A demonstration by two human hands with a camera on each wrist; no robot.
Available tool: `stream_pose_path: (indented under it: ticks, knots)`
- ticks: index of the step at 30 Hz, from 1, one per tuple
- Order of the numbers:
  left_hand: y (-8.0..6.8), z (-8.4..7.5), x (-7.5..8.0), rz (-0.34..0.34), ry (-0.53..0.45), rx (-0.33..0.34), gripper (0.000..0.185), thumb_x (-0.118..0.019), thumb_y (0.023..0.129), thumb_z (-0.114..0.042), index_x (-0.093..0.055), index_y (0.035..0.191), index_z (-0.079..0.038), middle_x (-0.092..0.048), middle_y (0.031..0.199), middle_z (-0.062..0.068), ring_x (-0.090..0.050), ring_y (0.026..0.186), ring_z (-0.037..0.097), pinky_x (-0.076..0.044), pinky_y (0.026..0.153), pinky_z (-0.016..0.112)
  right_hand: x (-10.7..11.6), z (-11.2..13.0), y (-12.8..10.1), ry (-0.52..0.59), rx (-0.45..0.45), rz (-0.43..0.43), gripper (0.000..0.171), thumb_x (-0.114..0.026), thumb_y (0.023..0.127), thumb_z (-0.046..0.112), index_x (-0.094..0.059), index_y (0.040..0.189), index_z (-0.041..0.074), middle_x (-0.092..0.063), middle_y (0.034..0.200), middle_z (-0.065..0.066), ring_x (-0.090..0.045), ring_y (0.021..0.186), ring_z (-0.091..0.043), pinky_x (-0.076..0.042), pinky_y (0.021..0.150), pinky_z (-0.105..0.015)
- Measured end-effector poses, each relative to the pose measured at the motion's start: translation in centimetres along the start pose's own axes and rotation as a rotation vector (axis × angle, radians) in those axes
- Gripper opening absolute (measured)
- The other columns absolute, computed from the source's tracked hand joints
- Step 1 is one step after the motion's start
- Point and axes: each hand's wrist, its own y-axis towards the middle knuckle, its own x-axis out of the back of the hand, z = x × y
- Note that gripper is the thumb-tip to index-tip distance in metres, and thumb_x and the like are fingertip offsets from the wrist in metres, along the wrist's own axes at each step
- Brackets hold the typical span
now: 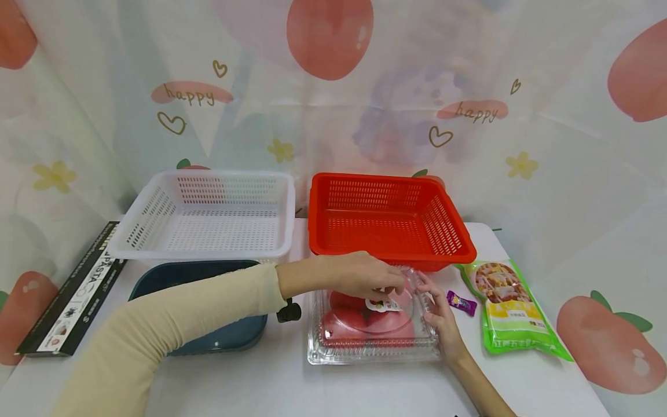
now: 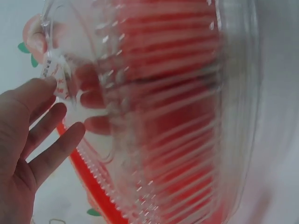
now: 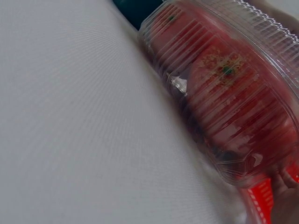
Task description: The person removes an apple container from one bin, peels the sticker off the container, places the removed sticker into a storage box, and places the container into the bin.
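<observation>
On the white tabletop, from left to right, lie a black box, a white basket with a dark blue tub in front of it, and a red basket. In front of the red basket sits a clear plastic container holding red fruit; the left hand rests on its lid with fingers spread and relaxed, while the right hand touches its right edge, fingers loosely straight. Farther right lie a small purple candy and a green snack bag.
</observation>
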Motion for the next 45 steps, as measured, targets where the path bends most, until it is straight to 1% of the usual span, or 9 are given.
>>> stream_pose_path:
  ticks: [5, 7, 12, 18, 25, 31, 38, 42, 45]
  knots:
    - [0.1, 0.0, -0.8, -0.041, 0.023, 0.030, 0.020, -0.062, 0.094, -0.032, -0.070, 0.112, -0.028, -0.063, 0.110, -0.010, -0.056, 0.093, 0.002, -0.046, 0.066, 0.011, 0.0, 0.0, 0.0, 0.013, 0.004, 0.006, 0.042, -0.040, 0.090, 0.010, -0.039, 0.132, 0.007, -0.025, 0.157, 0.011, -0.022, 0.140, 0.004, -0.018, 0.112, -0.030]
    - [0.0, 0.0, -1.0, -0.059, -0.025, 0.048, 0.015, -0.062, 0.094, -0.034, -0.070, 0.106, -0.029, -0.061, 0.109, -0.010, -0.054, 0.093, 0.003, -0.045, 0.065, 0.010, 0.0, 0.0, 0.0, 0.015, 0.003, 0.009, 0.042, -0.040, 0.090, 0.010, -0.039, 0.132, 0.006, -0.025, 0.157, 0.011, -0.022, 0.140, 0.003, -0.018, 0.113, -0.032]
    - [-0.2, 0.2, -1.6, -0.096, -0.145, 0.081, 0.015, -0.058, 0.096, -0.032, -0.067, 0.108, -0.025, -0.064, 0.104, -0.011, -0.054, 0.093, 0.004, -0.045, 0.069, 0.008, -0.1, 0.0, 0.0, 0.009, 0.003, 0.002, 0.042, -0.041, 0.090, 0.011, -0.039, 0.132, 0.006, -0.025, 0.157, 0.009, -0.021, 0.141, 0.003, -0.013, 0.116, -0.039]
    - [-0.3, 0.4, -1.7, -0.135, -0.199, 0.071, 0.018, -0.058, 0.097, -0.028, -0.066, 0.111, -0.022, -0.067, 0.103, -0.010, -0.055, 0.093, 0.005, -0.045, 0.083, 0.009, -0.1, 0.0, 0.1, 0.011, 0.010, -0.010, 0.042, -0.040, 0.090, 0.010, -0.040, 0.131, 0.005, -0.027, 0.156, 0.010, -0.021, 0.141, 0.003, -0.011, 0.116, -0.038]
    - [-0.4, 0.4, -1.4, -0.143, -0.310, 0.041, 0.014, -0.058, 0.097, -0.023, -0.066, 0.107, -0.016, -0.065, 0.094, -0.004, -0.055, 0.086, 0.006, -0.044, 0.081, 0.007, -0.2, 0.1, 0.1, 0.026, -0.005, -0.005, 0.041, -0.040, 0.090, 0.010, -0.040, 0.131, 0.007, -0.026, 0.156, 0.012, -0.021, 0.140, 0.003, -0.002, 0.119, -0.059]
    - [-0.5, 0.4, -1.5, -0.153, -0.360, 0.036, 0.014, -0.058, 0.097, -0.022, -0.065, 0.106, -0.014, -0.064, 0.092, -0.001, -0.055, 0.084, 0.006, -0.044, 0.080, 0.005, -0.2, 0.1, 0.1, 0.032, 0.003, -0.007, 0.040, -0.040, 0.090, 0.009, -0.041, 0.130, 0.008, -0.027, 0.155, 0.012, -0.023, 0.140, 0.002, -0.008, 0.119, -0.044]
    - [-0.7, 0.2, -1.2, -0.153, -0.391, 0.031, 0.014, -0.058, 0.097, -0.021, -0.065, 0.107, -0.014, -0.065, 0.093, -0.001, -0.055, 0.084, 0.006, -0.044, 0.080, 0.006, -0.2, 0.2, 0.0, 0.027, 0.002, -0.001, 0.040, -0.040, 0.090, 0.010, -0.041, 0.130, 0.009, -0.026, 0.156, 0.011, -0.023, 0.140, 0.002, -0.015, 0.117, -0.040]
    - [-0.8, 0.1, -0.9, -0.152, -0.407, 0.027, 0.015, -0.059, 0.096, -0.021, -0.066, 0.107, -0.014, -0.066, 0.094, 0.000, -0.056, 0.084, 0.006, -0.045, 0.082, 0.006, -0.2, 0.2, 0.0, 0.018, 0.013, 0.001, 0.040, -0.040, 0.090, 0.010, -0.041, 0.130, 0.007, -0.027, 0.156, 0.010, -0.024, 0.139, 0.002, -0.025, 0.109, -0.018]
    - [-0.8, 0.1, -0.8, -0.153, -0.409, 0.025, 0.015, -0.059, 0.096, -0.020, -0.066, 0.108, -0.013, -0.066, 0.095, 0.000, -0.056, 0.085, 0.006, -0.045, 0.083, 0.005, -0.1, 0.2, 0.1, 0.015, 0.017, 0.003, 0.040, -0.041, 0.090, 0.010, -0.041, 0.130, 0.007, -0.027, 0.156, 0.009, -0.024, 0.139, 0.003, -0.029, 0.102, -0.009]
